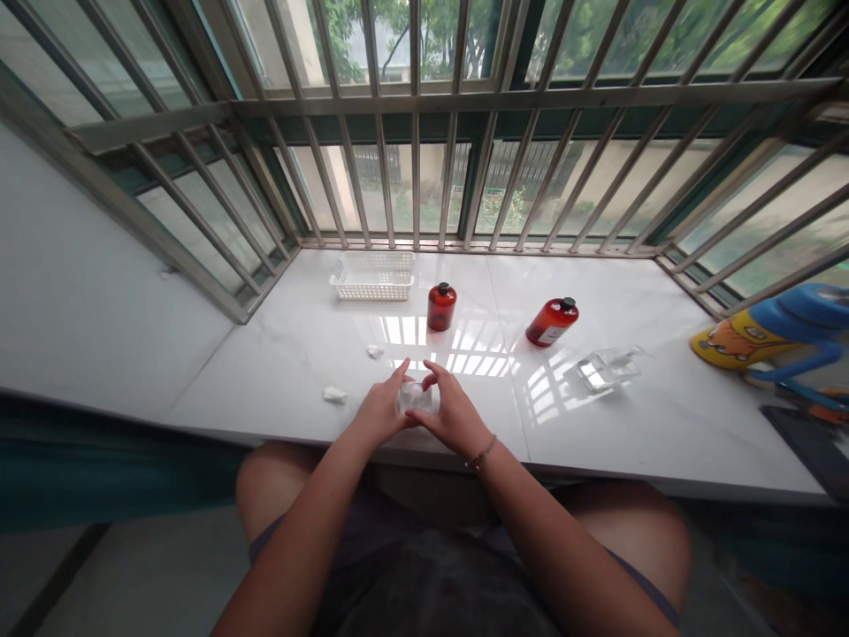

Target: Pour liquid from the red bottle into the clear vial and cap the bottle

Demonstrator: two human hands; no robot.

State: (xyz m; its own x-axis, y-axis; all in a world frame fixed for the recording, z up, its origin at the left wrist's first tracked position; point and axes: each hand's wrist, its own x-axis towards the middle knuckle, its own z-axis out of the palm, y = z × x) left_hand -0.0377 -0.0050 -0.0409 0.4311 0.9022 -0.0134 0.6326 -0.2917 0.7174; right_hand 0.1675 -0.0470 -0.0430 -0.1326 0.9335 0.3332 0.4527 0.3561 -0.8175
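Observation:
Between my two hands is a small clear container (412, 400), held low over the near edge of the white sill. My left hand (383, 409) wraps its left side, fingers curled around it. From the right, my right hand (455, 409) grips it with thumb and fingers; a bracelet circles that wrist. Whitish content seems to show through the clear wall, but I cannot make out what it is. A crumpled white scrap (375, 351) and a white twisted piece (335, 395) lie to the left of my hands.
Behind my hands stand a red bottle (441, 310) and, farther right, a labelled red bottle (553, 324). A white perforated basket (373, 290) sits at the back left. On the right are a clear pump bottle (607, 370), a blue-yellow flask (762, 334) and a dark flat object (799, 447). Metal bars (416, 168) close off the window.

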